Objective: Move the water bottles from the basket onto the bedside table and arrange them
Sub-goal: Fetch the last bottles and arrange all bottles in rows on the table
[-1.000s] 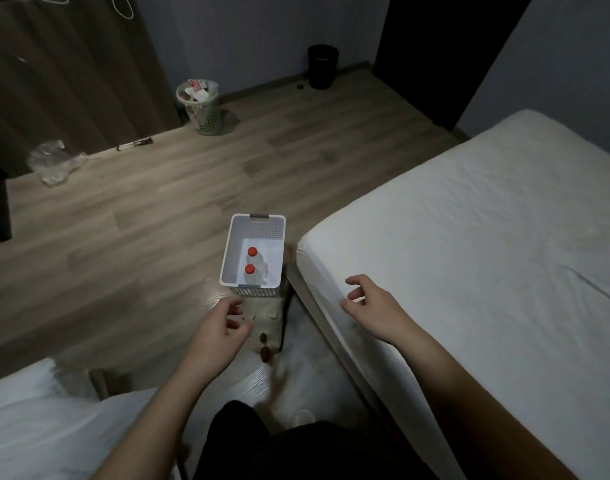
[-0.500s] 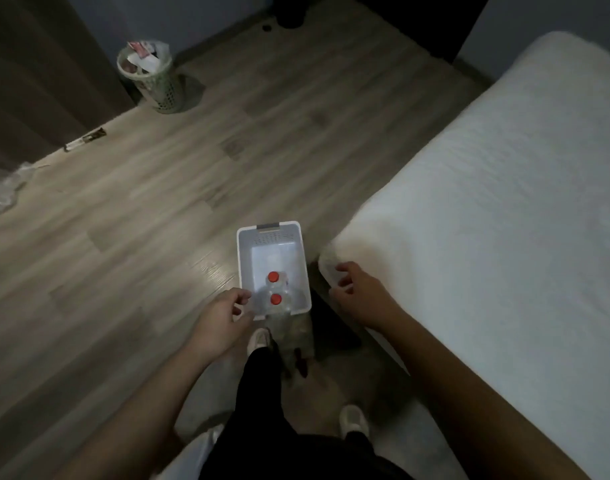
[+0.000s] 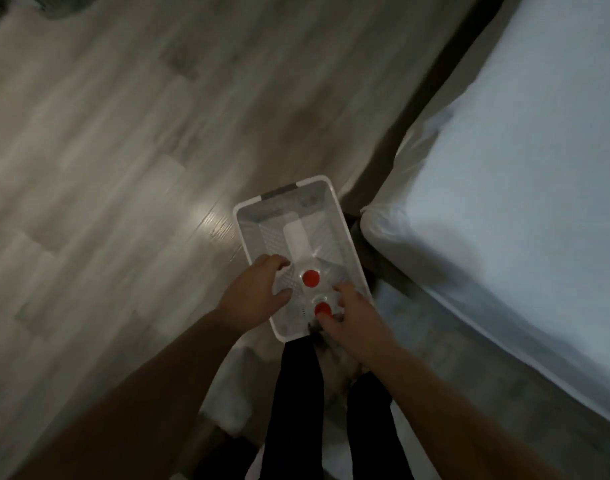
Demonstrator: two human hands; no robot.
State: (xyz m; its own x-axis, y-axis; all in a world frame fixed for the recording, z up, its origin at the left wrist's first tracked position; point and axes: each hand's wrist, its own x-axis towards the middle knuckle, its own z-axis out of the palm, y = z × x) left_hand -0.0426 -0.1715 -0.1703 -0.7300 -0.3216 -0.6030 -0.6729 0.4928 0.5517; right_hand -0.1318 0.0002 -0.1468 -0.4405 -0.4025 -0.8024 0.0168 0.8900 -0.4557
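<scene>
A white mesh basket (image 3: 248, 233) stands on the wood floor beside the bed corner. Two clear water bottles with red caps stand upright in its near half. My left hand (image 3: 253, 294) reaches over the basket's left rim, and its fingers and thumb curl round the farther bottle (image 3: 311, 278). My right hand (image 3: 352, 320) comes in from the near right and closes round the neck of the nearer bottle (image 3: 322, 309), partly hiding it. The image is motion-blurred, so both bottle bodies are hard to make out.
A bed with a white sheet (image 3: 521, 185) fills the right side, its corner close to the basket's right wall. Bare wood floor (image 3: 106, 150) lies to the left and beyond. My dark-trousered legs (image 3: 300, 393) stand just behind the basket.
The view has tilted down and closed in on the basket. Both hands have moved from outside the basket into it and onto the two bottles; the right hand left the bed corner.
</scene>
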